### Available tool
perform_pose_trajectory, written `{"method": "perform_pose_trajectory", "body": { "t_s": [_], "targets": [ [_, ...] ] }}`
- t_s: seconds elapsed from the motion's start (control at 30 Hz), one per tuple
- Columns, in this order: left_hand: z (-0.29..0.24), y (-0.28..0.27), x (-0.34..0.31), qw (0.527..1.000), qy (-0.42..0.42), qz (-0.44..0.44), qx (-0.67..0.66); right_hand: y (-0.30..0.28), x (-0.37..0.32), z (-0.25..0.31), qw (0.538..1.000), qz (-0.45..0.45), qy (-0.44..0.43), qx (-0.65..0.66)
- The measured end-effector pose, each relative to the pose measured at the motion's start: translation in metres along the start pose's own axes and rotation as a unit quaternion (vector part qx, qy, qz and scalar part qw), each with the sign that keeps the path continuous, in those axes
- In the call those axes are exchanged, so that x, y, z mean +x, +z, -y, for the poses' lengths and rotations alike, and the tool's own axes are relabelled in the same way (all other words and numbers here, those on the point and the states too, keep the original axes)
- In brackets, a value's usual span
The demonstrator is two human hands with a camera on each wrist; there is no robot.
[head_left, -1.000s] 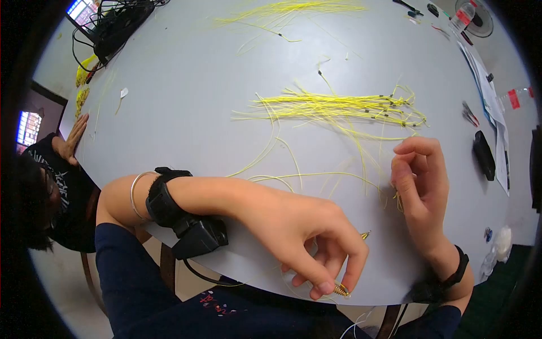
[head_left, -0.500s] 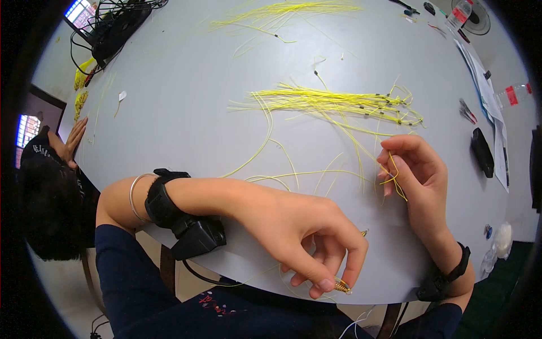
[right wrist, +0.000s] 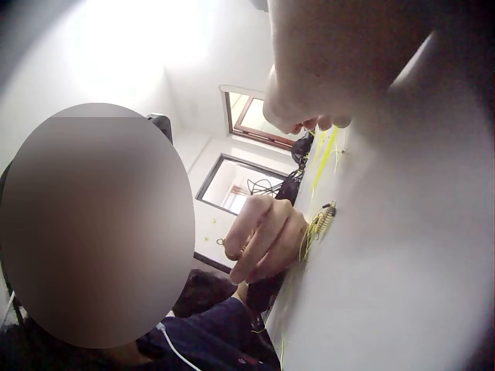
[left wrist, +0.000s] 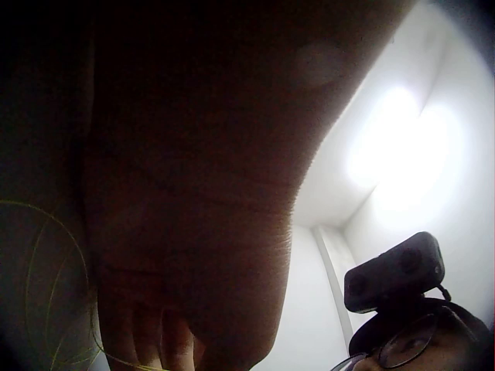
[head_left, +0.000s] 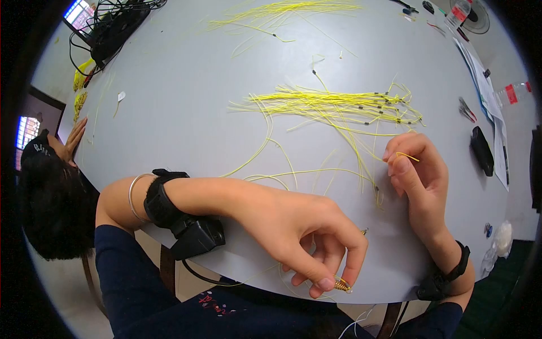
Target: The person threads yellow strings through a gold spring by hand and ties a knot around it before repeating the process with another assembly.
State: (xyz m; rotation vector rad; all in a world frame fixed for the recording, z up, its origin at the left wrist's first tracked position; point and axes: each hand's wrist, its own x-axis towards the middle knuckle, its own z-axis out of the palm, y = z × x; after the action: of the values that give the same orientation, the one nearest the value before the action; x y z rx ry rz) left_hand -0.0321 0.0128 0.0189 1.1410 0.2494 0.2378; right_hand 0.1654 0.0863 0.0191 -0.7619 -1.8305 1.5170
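The left hand [head_left: 319, 237] pinches a small gold spring [head_left: 342, 285] between thumb and finger near the table's front edge. A second coiled piece [right wrist: 325, 219] shows beside that hand in the right wrist view. At the right, the right hand [head_left: 420, 181] pinches a thin yellow line [head_left: 407, 156], whose short end stands out above the thumb. Beyond it lies a bundle of yellow lines [head_left: 333, 103] with small dark pieces at its right end. A loose line with a dark piece [head_left: 376, 188] hangs or lies left of the right hand; which, I cannot tell.
Another yellow bundle [head_left: 293, 8] lies at the table's far side. Along the right are papers [head_left: 486, 107], small pliers [head_left: 467, 110], a black case [head_left: 482, 151] and bottles [head_left: 512, 94]. Black cables [head_left: 121, 31] lie at the upper left. Another person's hand [head_left: 75, 138] rests on the left edge.
The yellow line at the right hand has shifted from hanging across the palm to a short end above the thumb. A dark piece now shows left of that hand. The left hand has stayed in place.
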Motion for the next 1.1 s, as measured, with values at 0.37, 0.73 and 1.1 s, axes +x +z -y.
{"method": "perform_pose_trajectory", "body": {
  "t_s": [0.37,0.73,1.1],
  "targets": [
    [-0.010,-0.001,0.000,0.891,0.174,-0.414,0.062,0.004,-0.007,0.004,0.988,-0.021,-0.134,-0.072],
    [-0.003,-0.007,-0.001,0.882,0.143,-0.432,0.120,0.004,-0.005,0.005,0.985,0.072,-0.071,-0.143],
    [-0.004,-0.007,-0.001,0.888,0.104,-0.422,0.151,0.008,-0.004,0.008,0.980,0.077,-0.065,-0.172]
  ]
}}
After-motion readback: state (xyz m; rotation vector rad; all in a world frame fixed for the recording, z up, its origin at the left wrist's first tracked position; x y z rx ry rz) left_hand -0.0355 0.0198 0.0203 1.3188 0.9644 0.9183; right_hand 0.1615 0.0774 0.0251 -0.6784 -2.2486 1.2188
